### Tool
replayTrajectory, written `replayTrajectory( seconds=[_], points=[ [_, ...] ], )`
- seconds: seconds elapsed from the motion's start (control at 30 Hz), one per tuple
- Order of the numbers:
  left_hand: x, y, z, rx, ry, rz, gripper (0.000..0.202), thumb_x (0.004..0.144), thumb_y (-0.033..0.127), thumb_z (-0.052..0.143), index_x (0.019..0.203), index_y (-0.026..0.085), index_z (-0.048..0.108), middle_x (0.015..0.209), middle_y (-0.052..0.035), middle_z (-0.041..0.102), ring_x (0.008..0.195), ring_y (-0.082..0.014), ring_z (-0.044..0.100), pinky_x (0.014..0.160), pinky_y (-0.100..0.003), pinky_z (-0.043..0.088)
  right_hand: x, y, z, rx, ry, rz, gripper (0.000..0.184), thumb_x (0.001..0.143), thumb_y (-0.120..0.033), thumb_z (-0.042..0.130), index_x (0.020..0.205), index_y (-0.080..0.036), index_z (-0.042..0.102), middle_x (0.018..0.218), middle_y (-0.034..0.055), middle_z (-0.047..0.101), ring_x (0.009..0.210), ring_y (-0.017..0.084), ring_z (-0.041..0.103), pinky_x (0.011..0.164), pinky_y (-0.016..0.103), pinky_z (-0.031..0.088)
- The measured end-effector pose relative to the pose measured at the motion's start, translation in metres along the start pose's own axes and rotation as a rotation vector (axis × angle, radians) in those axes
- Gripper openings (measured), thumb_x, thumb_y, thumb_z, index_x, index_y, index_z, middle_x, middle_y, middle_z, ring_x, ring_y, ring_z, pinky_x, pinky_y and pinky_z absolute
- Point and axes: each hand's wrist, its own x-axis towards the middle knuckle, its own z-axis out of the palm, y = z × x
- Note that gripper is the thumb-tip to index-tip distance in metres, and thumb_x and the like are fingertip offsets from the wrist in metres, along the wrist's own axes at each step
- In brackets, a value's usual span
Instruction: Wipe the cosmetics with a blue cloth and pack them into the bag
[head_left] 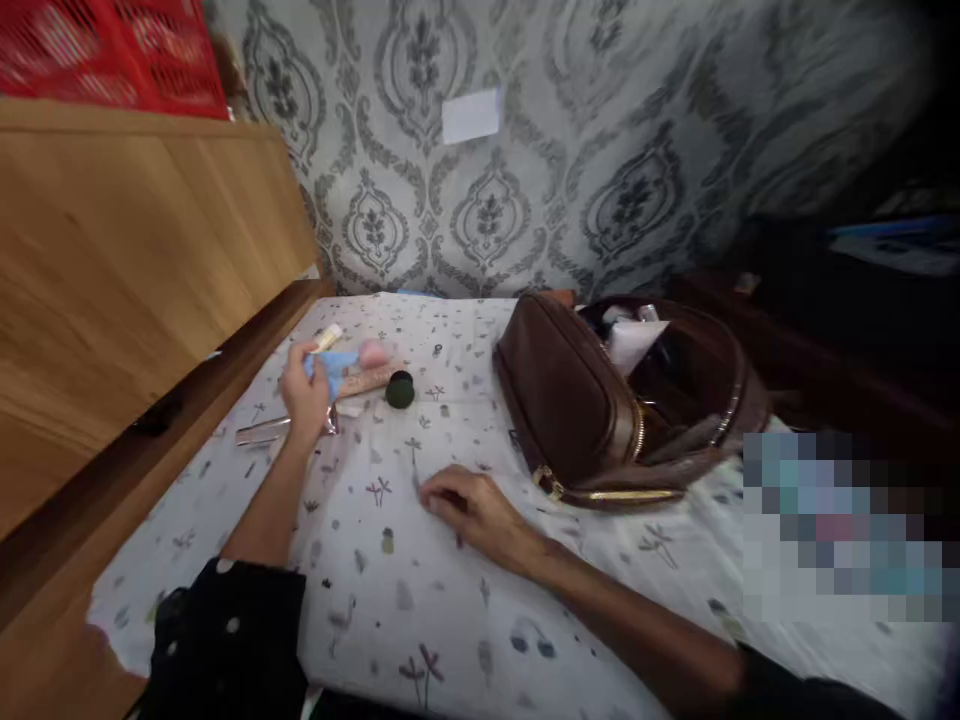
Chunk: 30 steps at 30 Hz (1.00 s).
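My left hand [306, 395] is closed around the edge of a light blue item [331, 368], whose kind I cannot make out. Close beside it on the sheet are a pale yellow tube [328, 337], a soft-looking pink rounded thing [373, 352], a beige tube [369, 379] and a dark green round-topped thing [400, 391]. A shiny rose-silver tube [262, 431] lies by my left wrist. Low over the middle of the sheet, my right hand [476, 510] has its fingers curled in, and nothing shows between them.
An unzipped brown leather bag [566, 390] stands at the right, a white packet [634, 345] sticking out. The patterned sheet [405, 600] covers the surface. A wooden cabinet [142, 240] bounds the left, with a red basket [112, 50] on top. Behind is a wallpapered wall [487, 210].
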Motion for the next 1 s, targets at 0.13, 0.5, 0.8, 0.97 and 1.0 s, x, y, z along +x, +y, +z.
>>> replayTrajectory(
  seconds=[0.13, 0.5, 0.8, 0.97, 1.0],
  points=[
    [0.013, -0.012, -0.009, 0.044, 0.008, -0.028, 0.025, 0.079, 0.011, 0.041, 0.097, 0.017, 0.058, 0.099, -0.0075, 0.066, 0.097, -0.0216, 0.063, 0.09, -0.031, 0.049, -0.003, 0.001, -0.002, 0.038, -0.02, 0.035, 0.019, 0.09, -0.015, 0.052, 0.093, -0.016, 0.071, 0.089, 0.0059, 0.062, 0.067, 0.011, 0.057, 0.05, 0.019, 0.048],
    [-0.027, 0.018, 0.005, 0.385, -0.519, 0.273, 0.035, 0.081, 0.008, 0.047, 0.106, 0.02, 0.07, 0.109, -0.0137, 0.069, 0.111, -0.0317, 0.059, 0.09, -0.042, 0.049, -0.003, 0.005, -0.002, 0.044, -0.016, 0.009, 0.019, 0.089, -0.011, 0.053, 0.092, -0.015, 0.071, 0.088, 0.0052, 0.06, 0.066, 0.01, 0.055, 0.048, 0.016, 0.046],
    [-0.032, 0.032, 0.008, 0.438, -0.536, 0.335, 0.035, 0.095, 0.016, 0.038, 0.115, 0.017, 0.067, 0.112, -0.0138, 0.069, 0.107, -0.0301, 0.062, 0.088, -0.041, 0.05, -0.005, 0.005, -0.003, 0.032, -0.003, -0.023, 0.019, 0.087, -0.007, 0.054, 0.091, -0.016, 0.071, 0.087, 0.0035, 0.061, 0.064, 0.009, 0.055, 0.054, 0.019, 0.046],
    [-0.047, 0.047, 0.012, 0.338, -0.509, 0.425, 0.04, 0.101, 0.043, 0.039, 0.124, 0.019, 0.063, 0.117, -0.0108, 0.068, 0.106, -0.0277, 0.064, 0.086, -0.037, 0.05, -0.003, 0.006, -0.004, -0.001, -0.004, -0.041, 0.019, 0.087, -0.008, 0.056, 0.091, -0.016, 0.072, 0.087, 0.0041, 0.063, 0.069, 0.011, 0.057, 0.061, 0.021, 0.047],
    [-0.05, 0.047, 0.013, 0.339, -0.513, 0.444, 0.042, 0.099, 0.047, 0.043, 0.124, 0.019, 0.063, 0.117, -0.0117, 0.067, 0.105, -0.029, 0.065, 0.083, -0.037, 0.051, -0.003, 0.006, -0.004, -0.002, -0.001, -0.043, 0.018, 0.087, -0.009, 0.056, 0.092, -0.016, 0.072, 0.088, 0.0043, 0.064, 0.07, 0.011, 0.058, 0.062, 0.022, 0.048]
  ],
)
